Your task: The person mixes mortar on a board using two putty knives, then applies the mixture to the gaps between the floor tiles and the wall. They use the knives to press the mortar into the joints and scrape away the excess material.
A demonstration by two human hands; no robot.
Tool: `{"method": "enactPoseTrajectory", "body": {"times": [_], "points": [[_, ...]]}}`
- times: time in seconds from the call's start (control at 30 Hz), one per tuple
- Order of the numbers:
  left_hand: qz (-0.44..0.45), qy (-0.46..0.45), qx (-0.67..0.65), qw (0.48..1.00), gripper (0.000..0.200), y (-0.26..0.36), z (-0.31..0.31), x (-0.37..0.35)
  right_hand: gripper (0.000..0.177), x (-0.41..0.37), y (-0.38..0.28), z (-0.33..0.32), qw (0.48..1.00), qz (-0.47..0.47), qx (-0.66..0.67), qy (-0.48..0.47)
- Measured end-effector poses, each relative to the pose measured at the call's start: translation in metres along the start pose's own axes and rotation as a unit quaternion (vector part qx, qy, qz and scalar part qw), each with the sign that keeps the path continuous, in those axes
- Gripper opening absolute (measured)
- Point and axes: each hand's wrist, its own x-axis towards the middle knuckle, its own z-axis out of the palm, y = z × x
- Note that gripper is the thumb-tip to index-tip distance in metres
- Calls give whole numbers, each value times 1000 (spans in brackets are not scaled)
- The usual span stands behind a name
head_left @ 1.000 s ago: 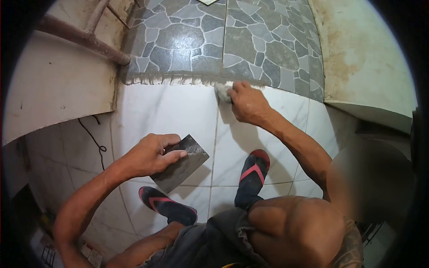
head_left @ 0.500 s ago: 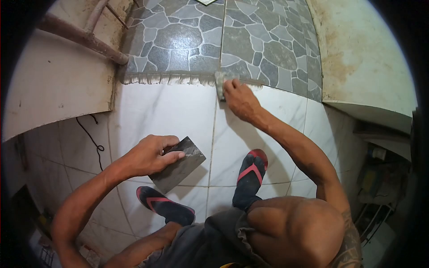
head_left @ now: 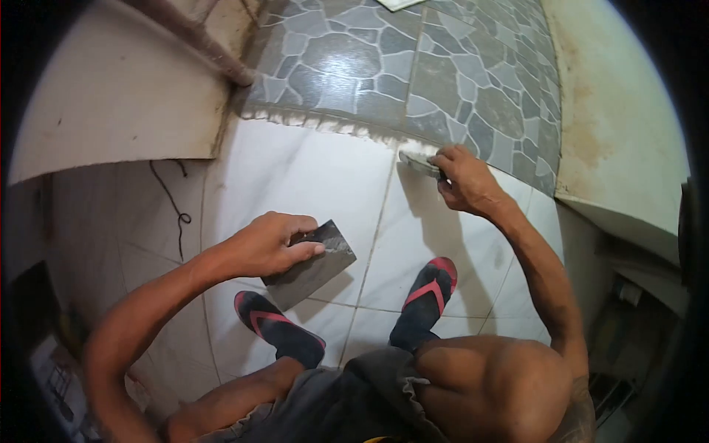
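Note:
My left hand point(head_left: 277, 245) grips a dark rectangular board point(head_left: 314, 272) by its edge, thumb on top, with some grey paste smeared near the thumb. The board is held tilted over the white floor tiles point(head_left: 310, 177). In my right hand point(head_left: 469, 181) is a small flat scraper point(head_left: 419, 163) coated with grey paste, pinched between thumb and fingers. It hovers close over the white tile, just on my side of the seam. A ragged strip of grey paste point(head_left: 317, 122) runs along that seam, where the white tiles meet grey stone-patterned tiles point(head_left: 340, 63).
My feet in dark socks and red-strapped flip-flops point(head_left: 430, 292) stand on the white tiles. Walls point(head_left: 118, 111) flank the passage on both sides. A reddish-brown pole point(head_left: 199, 44) leans at upper left, and a black cord point(head_left: 171, 207) lies below the left wall.
My right hand has drawn the scraper back from the seam and to the right, turning it. The view has shifted and tilted slightly; my left hand keeps its hold on the board.

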Motion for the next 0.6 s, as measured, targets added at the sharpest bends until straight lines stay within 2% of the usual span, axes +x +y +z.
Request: {"method": "enactPoseTrajectory", "body": {"times": [0.1,0.2,0.23,0.27,0.4,0.5,0.53,0.6], "points": [[-14,6,-9,1000,28,1,0,-5,35,59,-6,-10,984,-141,21,108],[-12,34,-19,999,28,-4,8,-18,31,141,-29,-10,939,-306,21,154],[-10,49,-22,999,28,-6,12,-25,27,169,-40,-9,932,-331,18,145],[-29,58,-27,998,28,-4,14,-27,33,195,-49,-13,939,-331,-21,90],[-83,101,-57,990,28,0,18,-62,31,287,-91,1,900,-419,-30,113],[-132,130,-87,979,28,-1,34,-70,32,314,-104,9,890,-437,-95,94],[-168,120,-112,972,28,11,28,-78,35,323,-105,14,883,-455,-76,84],[-182,132,-142,964,29,1,34,-91,32,337,-115,28,869,-474,-97,103]]}}
